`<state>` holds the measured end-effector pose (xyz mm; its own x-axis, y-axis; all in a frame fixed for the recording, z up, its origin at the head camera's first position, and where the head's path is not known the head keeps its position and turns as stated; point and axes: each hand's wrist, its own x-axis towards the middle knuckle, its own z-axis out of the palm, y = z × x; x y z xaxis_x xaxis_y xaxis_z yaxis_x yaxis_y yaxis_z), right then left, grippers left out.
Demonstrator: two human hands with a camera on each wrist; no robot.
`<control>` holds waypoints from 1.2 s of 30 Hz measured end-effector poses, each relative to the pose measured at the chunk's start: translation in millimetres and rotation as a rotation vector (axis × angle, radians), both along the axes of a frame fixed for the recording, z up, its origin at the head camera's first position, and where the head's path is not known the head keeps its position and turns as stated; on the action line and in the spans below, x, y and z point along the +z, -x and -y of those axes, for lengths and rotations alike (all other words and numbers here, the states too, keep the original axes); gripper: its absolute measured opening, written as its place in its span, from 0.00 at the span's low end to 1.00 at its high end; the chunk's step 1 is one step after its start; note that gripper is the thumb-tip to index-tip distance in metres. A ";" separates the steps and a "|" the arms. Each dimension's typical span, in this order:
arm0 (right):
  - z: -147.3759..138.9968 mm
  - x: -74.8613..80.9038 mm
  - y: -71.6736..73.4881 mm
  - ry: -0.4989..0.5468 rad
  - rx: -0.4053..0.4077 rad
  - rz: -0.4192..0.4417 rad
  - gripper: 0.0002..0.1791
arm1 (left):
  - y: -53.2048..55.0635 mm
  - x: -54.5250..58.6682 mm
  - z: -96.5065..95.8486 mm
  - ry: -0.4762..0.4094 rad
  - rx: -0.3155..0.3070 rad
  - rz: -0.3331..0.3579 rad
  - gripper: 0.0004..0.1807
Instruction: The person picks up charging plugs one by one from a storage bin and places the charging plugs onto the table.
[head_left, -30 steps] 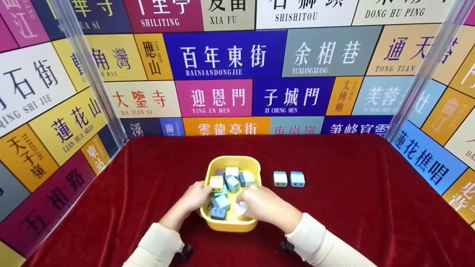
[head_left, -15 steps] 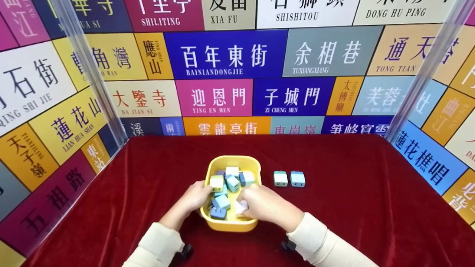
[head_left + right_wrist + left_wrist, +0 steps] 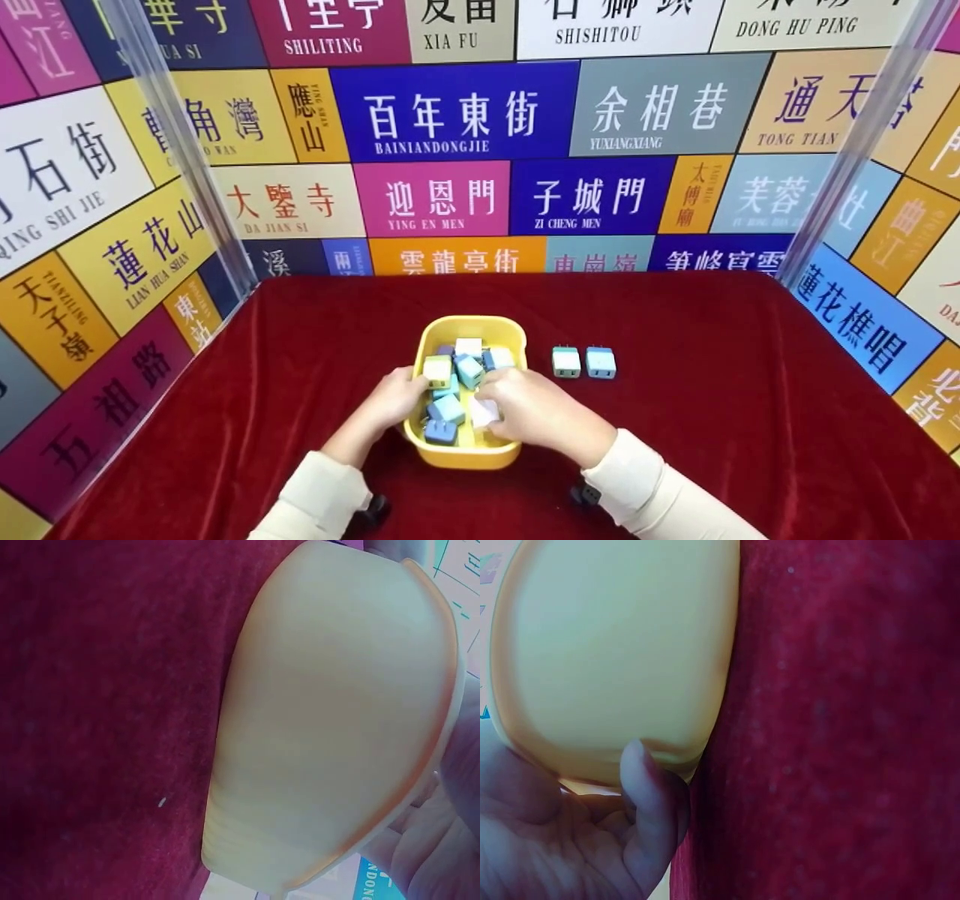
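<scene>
A yellow plastic basin [image 3: 469, 459] holds several small USB wall chargers in blue, white and pale yellow-green, among them a dark blue charger [image 3: 441, 430] with its prongs up. My left hand [image 3: 399, 397] grips the basin's left rim; in the left wrist view its fingers lie against the outer wall. Reaching over the right rim, my right hand [image 3: 529, 409] pinches a white charger [image 3: 484, 412] inside the basin. Its fingertips are partly hidden, and the right wrist view shows mostly the basin's outer wall [image 3: 330, 705].
To the right of the basin, a green-and-white charger [image 3: 566, 362] and a blue charger [image 3: 601, 362] lie side by side on the dark red cloth [image 3: 712, 375]. Panels with colourful street-name signs [image 3: 457, 112] enclose the back and sides, with clear corner posts [image 3: 855, 142].
My right hand has shifted slightly, and more of the white charger shows between its fingers. The left hand and the basin have stayed in place.
</scene>
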<state>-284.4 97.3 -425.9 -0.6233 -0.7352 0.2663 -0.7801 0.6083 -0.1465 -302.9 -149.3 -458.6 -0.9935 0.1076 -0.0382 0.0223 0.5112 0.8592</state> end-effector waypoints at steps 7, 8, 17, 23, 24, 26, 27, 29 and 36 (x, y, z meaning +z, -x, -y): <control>-6.7 9.2 1.7 0.028 0.022 -0.037 0.14 | 0.6 -1.4 -0.8 0.019 0.010 -0.024 0.14; -8.1 11.2 1.6 0.031 0.022 -0.028 0.14 | 1.1 -2.0 -0.4 0.018 0.010 -0.025 0.14; -21.3 33.1 0.2 0.039 0.000 0.066 0.18 | 1.7 -3.0 0.5 -0.001 0.015 -0.004 0.15; -30.4 41.2 1.1 0.062 0.001 0.068 0.17 | 0.9 -0.7 -0.1 -0.003 0.012 0.002 0.16; -32.2 42.2 1.6 0.070 0.004 0.062 0.17 | 0.9 -0.4 0.0 -0.003 0.012 0.002 0.16; -35.7 43.4 3.0 0.081 0.012 0.043 0.17 | 1.0 -0.3 0.1 0.000 0.012 0.001 0.16; -37.4 44.0 3.7 0.085 0.016 0.031 0.17 | 0.9 -0.4 0.0 0.000 0.012 0.003 0.16; -40.5 45.4 5.0 0.090 0.015 0.020 0.17 | 0.9 -0.8 -0.2 -0.001 0.011 0.003 0.16; -50.8 50.8 8.6 0.110 -0.015 0.025 0.16 | 1.0 -2.1 0.3 -0.002 0.000 -0.013 0.14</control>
